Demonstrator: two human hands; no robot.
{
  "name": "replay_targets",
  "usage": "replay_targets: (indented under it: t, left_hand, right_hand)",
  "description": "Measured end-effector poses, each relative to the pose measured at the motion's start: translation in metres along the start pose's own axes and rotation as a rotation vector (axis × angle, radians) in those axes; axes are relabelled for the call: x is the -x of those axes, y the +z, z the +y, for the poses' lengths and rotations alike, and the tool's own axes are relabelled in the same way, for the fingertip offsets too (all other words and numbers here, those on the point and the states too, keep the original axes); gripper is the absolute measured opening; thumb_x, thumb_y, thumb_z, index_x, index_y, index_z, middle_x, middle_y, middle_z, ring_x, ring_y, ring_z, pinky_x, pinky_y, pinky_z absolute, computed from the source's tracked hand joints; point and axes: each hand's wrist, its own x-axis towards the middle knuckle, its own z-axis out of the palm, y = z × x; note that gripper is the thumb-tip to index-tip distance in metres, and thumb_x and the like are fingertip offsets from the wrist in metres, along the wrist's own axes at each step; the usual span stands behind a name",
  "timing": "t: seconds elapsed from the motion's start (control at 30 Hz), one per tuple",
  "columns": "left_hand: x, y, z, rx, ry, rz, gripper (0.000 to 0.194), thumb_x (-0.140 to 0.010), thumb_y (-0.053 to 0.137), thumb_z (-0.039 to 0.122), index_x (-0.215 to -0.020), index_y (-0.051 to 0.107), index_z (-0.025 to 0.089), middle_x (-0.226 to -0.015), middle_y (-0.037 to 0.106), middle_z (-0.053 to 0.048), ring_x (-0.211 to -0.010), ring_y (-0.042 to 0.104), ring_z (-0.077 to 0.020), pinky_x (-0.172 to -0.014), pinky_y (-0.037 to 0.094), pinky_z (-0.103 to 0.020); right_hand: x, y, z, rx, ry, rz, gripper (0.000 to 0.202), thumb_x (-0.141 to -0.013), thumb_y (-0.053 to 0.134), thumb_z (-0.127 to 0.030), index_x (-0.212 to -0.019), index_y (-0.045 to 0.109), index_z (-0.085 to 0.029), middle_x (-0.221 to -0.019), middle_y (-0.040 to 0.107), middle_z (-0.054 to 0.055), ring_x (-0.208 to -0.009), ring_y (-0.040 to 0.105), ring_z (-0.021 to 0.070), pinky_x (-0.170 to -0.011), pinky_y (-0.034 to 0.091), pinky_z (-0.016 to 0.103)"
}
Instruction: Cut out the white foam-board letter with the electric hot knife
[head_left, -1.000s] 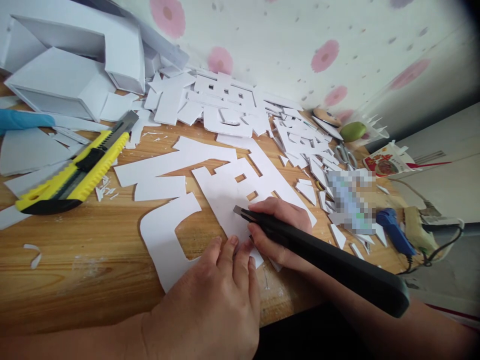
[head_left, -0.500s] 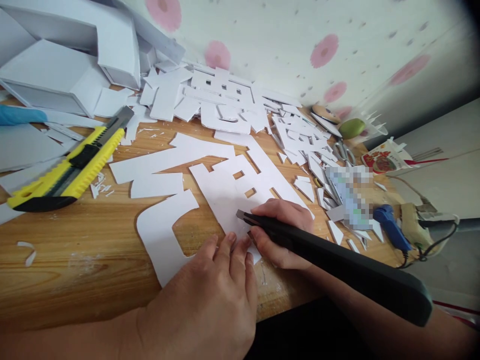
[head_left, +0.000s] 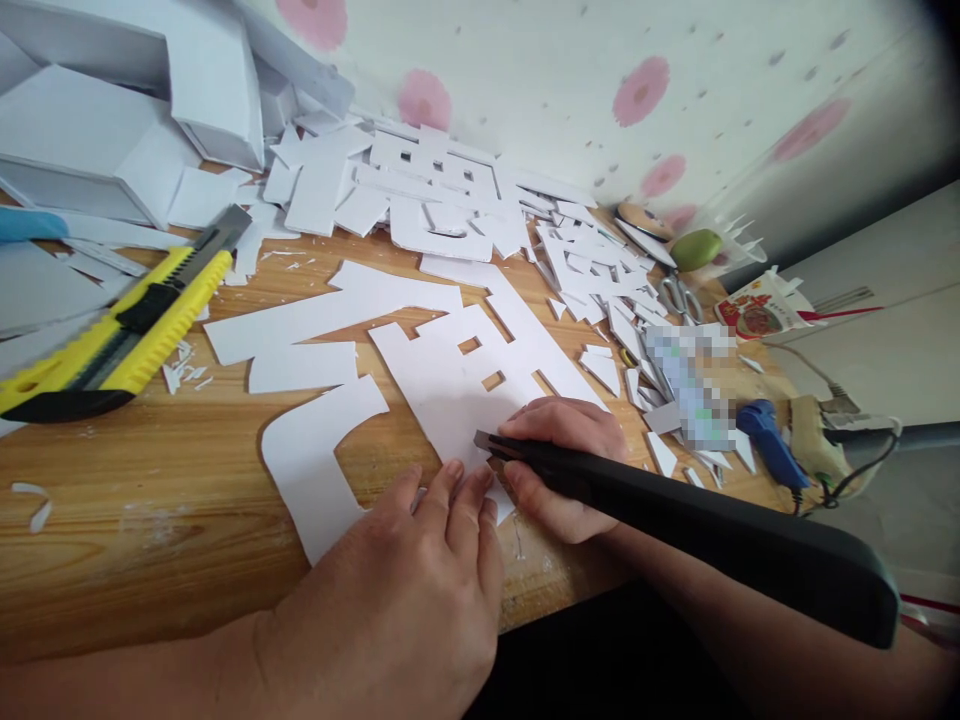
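Gripping one black cutter, the curled right hand lies over one white board; the flattened left hand grasps nothing, fingertips resting on its near end. The board's long axis runs forward-left from both hands, neither clearly nearer. Leftward: one curved cutout, one yellow knife.

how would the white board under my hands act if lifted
The white board looks thin, so probably light; it lies flat, so perhaps fairly stiff. It may bend or tear at the narrow strip between the small holes.
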Motion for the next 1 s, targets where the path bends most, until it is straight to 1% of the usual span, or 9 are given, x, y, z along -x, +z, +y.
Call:
replay_targets:
  t: [0.2, 0.3, 0.37, 0.53, 0.67, 0.77, 0.83, 0.93, 1.0]
  left_hand:
    - [-0.002, 0.001, 0.001, 0.021, 0.007, 0.014, 0.045, -0.078, 0.067, 0.034, -0.113, 0.077, 0.007, -0.119, 0.071, -0.023, -0.103, 0.073, -0.0368, -0.084, 0.055, -0.046]
    - [-0.002, 0.005, 0.001, 0.031, 0.005, 0.011, 0.046, -0.078, 0.069, 0.033, -0.114, 0.076, 0.006, -0.119, 0.071, -0.023, -0.103, 0.073, -0.0373, -0.084, 0.054, -0.047]
    - [0.0, 0.008, 0.002, 0.039, 0.003, 0.015, 0.046, -0.077, 0.07, 0.034, -0.112, 0.077, 0.005, -0.119, 0.071, -0.025, -0.106, 0.072, -0.0385, -0.086, 0.053, -0.048]
    - [0.007, 0.017, 0.003, 0.036, 0.012, 0.043, 0.051, -0.078, 0.072, 0.038, -0.113, 0.074, 0.001, -0.128, 0.065, -0.029, -0.116, 0.066, -0.0428, -0.096, 0.045, -0.053]
    - [0.008, 0.016, 0.004, -0.005, 0.034, 0.056, 0.05, -0.077, 0.074, 0.041, -0.11, 0.074, 0.003, -0.126, 0.067, -0.028, -0.114, 0.066, -0.0424, -0.1, 0.041, -0.053]
    - [0.007, 0.013, 0.003, -0.011, 0.041, 0.05, 0.047, -0.077, 0.072, 0.042, -0.108, 0.075, 0.006, -0.127, 0.068, -0.027, -0.113, 0.066, -0.0395, -0.099, 0.042, -0.05]
    - [0.006, 0.012, 0.002, -0.007, 0.05, 0.048, 0.046, -0.079, 0.069, 0.041, -0.11, 0.074, 0.007, -0.129, 0.067, -0.027, -0.113, 0.066, -0.0381, -0.098, 0.044, -0.048]
    - [0.005, 0.011, 0.0, -0.011, 0.053, 0.045, 0.043, -0.082, 0.062, 0.036, -0.112, 0.073, 0.007, -0.129, 0.067, -0.026, -0.114, 0.066, -0.0369, -0.097, 0.045, -0.047]
    - [0.005, 0.012, -0.001, -0.02, 0.049, 0.057, 0.04, -0.084, 0.057, 0.031, -0.111, 0.073, 0.008, -0.127, 0.068, -0.026, -0.112, 0.066, -0.036, -0.096, 0.045, -0.047]
  right_hand:
    - [0.001, -0.001, -0.001, 0.016, 0.005, 0.04, 0.008, -0.073, 0.06, -0.023, -0.081, 0.061, -0.024, -0.062, 0.067, -0.001, -0.057, 0.068, 0.0174, -0.055, 0.055, 0.029]
    - [0.003, -0.002, 0.0, -0.016, 0.06, 0.013, 0.007, -0.074, 0.062, -0.024, -0.081, 0.064, -0.023, -0.065, 0.07, -0.001, -0.059, 0.069, 0.0169, -0.057, 0.055, 0.028]
    - [0.003, -0.004, 0.003, -0.122, 0.139, 0.043, 0.008, -0.075, 0.066, -0.025, -0.083, 0.067, -0.023, -0.07, 0.073, 0.001, -0.062, 0.07, 0.0177, -0.059, 0.057, 0.029]
    - [-0.006, -0.008, 0.013, -0.634, 0.501, 0.276, 0.023, -0.079, 0.075, -0.042, -0.091, 0.063, -0.026, -0.067, 0.07, -0.002, -0.057, 0.07, 0.0185, -0.053, 0.058, 0.031]
    - [-0.012, -0.012, 0.016, -0.897, 0.611, 0.12, 0.041, -0.078, 0.082, -0.05, -0.102, 0.061, -0.024, -0.066, 0.073, -0.002, -0.051, 0.069, 0.0166, -0.047, 0.057, 0.026]
    - [-0.011, -0.015, 0.017, -1.001, 0.641, -0.013, 0.035, -0.083, 0.082, -0.042, -0.105, 0.064, -0.021, -0.055, 0.067, -0.005, -0.039, 0.058, 0.0102, -0.039, 0.05, 0.019]
    - [-0.011, -0.016, 0.017, -1.056, 0.682, -0.064, 0.035, -0.079, 0.085, -0.034, -0.105, 0.068, -0.02, -0.057, 0.067, -0.006, -0.042, 0.057, 0.0088, -0.041, 0.05, 0.018]
    - [-0.013, -0.016, 0.017, -1.112, 0.712, -0.081, 0.041, -0.071, 0.09, -0.034, -0.105, 0.072, -0.02, -0.065, 0.067, -0.005, -0.052, 0.06, 0.01, -0.047, 0.055, 0.021]
    - [-0.016, -0.015, 0.017, -1.086, 0.725, -0.025, 0.04, -0.067, 0.091, -0.042, -0.096, 0.075, -0.019, -0.063, 0.063, -0.005, -0.048, 0.055, 0.0085, -0.043, 0.051, 0.02]
